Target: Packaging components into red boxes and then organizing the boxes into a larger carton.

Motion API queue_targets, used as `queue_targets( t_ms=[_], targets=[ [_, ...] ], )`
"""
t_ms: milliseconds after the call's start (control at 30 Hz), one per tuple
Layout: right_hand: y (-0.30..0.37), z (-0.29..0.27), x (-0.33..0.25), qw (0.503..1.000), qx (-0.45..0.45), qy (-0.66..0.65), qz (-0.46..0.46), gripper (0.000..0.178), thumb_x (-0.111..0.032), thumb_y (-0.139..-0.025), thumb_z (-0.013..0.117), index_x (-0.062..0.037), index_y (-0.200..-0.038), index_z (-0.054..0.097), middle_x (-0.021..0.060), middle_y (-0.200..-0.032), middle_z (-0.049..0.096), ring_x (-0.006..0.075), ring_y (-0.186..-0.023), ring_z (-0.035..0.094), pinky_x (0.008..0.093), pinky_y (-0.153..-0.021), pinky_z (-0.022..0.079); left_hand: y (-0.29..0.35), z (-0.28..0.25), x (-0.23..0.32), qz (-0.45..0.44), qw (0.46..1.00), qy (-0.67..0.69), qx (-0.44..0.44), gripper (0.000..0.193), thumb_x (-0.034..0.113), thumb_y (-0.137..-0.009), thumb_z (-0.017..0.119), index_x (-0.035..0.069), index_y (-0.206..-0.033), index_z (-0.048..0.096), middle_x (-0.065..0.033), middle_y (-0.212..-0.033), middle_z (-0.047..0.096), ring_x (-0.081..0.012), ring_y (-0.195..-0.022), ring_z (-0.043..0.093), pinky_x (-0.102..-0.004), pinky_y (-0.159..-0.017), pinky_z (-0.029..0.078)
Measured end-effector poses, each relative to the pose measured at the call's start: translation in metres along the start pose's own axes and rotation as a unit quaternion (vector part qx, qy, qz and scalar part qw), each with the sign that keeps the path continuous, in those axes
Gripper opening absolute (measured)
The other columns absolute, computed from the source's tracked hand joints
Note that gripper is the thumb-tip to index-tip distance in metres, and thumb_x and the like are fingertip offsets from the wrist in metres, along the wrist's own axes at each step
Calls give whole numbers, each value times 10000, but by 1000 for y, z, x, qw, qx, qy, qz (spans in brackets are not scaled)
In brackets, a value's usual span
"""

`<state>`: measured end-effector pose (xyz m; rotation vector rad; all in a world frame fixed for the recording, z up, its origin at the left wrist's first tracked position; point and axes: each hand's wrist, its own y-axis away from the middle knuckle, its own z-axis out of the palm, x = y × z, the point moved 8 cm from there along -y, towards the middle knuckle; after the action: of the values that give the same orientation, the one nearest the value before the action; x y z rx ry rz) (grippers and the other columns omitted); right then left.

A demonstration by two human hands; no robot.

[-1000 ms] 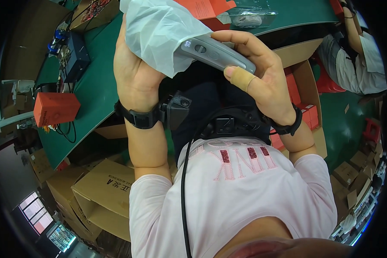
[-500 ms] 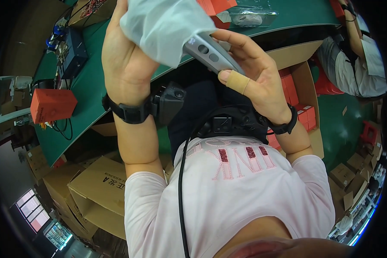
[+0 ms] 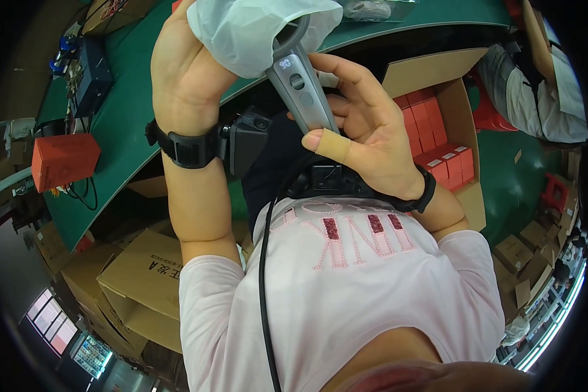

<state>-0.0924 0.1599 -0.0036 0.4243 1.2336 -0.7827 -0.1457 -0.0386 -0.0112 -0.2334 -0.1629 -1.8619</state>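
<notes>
A grey handheld device with a ring-shaped head, a small lit display and two round buttons points up and slightly left. My right hand is closed on its lower handle, the thumb, wrapped in a tan bandage, along the near side. Over the head hangs a thin, whitish translucent bag, its opening toward me; part of the ring shows inside. My left hand grips the bag from the left, with most of its fingers hidden behind the film.
Before me lies a green worktable, bearing an orange-red box and a blue-black apparatus. An open carton at right holds several red boxes. Brown cartons stand at lower left. Another person sits at far right.
The device has come lower and turned more upright, with the right hand moving down and left. More of its body and part of the ring now show below the bag.
</notes>
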Motion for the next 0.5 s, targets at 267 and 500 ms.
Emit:
queue_targets(
  t_ms=[267,500],
  targets=[
    [3,-3,0,1000,4,-8,5,799,5,-854,757,15,-1515,308,192,-1410,465,267,-1208,601,386,-1027,511,2,-4,-2,10,1000,-2,16,394,235,-1097,372,-61,-1305,526,-212,-1327,600,-321,-1202,598,-446,-1048,488],
    [5,-2,0,1000,5,-12,24,787,-9,-864,753,22,-1514,310,199,-1388,484,271,-1197,610,386,-1018,516,5,-9,0,16,999,-5,27,400,243,-1098,369,-60,-1306,526,-211,-1326,601,-321,-1200,599,-446,-1046,488]
  ],
)
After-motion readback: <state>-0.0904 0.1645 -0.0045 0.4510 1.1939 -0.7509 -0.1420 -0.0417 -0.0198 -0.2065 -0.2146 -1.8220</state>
